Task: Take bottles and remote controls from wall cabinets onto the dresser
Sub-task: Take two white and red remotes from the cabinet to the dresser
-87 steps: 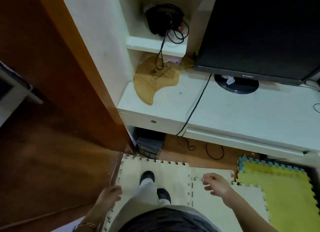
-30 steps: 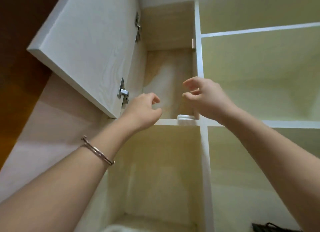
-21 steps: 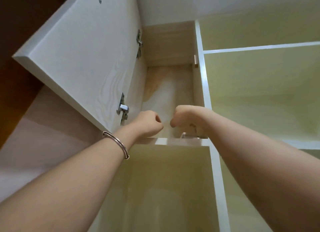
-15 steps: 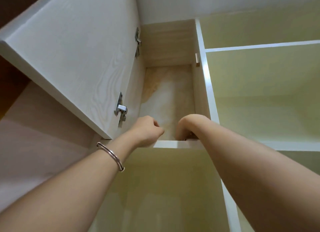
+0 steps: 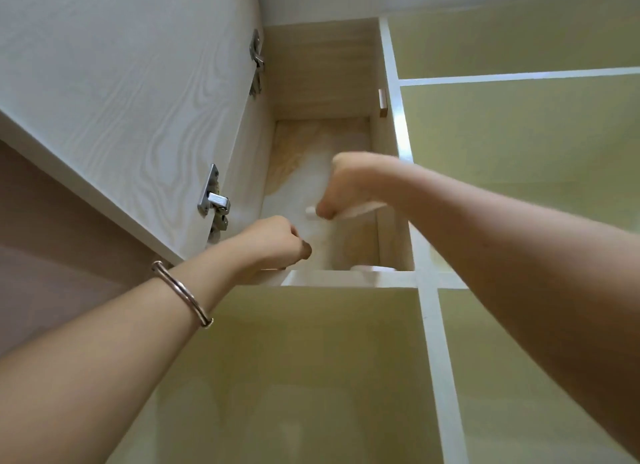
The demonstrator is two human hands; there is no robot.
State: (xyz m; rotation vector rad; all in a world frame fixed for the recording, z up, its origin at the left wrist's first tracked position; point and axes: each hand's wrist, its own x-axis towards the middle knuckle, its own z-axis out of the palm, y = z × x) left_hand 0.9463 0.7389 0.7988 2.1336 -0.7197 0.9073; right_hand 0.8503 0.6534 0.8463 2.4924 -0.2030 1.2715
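Open cabinet compartment is viewed from below, with its white wood-grain door swung out to the left. Two metal hinges are seen on the door's inner edge, the lower hinge near the left wrist and the upper hinge near the compartment's top-left corner.

Right hand is raised inside the compartment, above the shelf's front edge. Its fingers are curled down round a slim white item, which is held roughly level, with one end poking out left of the fingers. The item is motion-blurred, so its type cannot be told for sure.

Left hand is placed low at the left end of the shelf's front edge. Its fingers are curled in tight and nothing is seen in them. Whether the shelf is touched cannot be told. A metal bracelet is worn on the left wrist.

A round white object is seen just behind the shelf's front edge, near its right corner, mostly hidden by the edge.

Pale yellow closed doors are seen to the right of and below the compartment, split by white frame strips.
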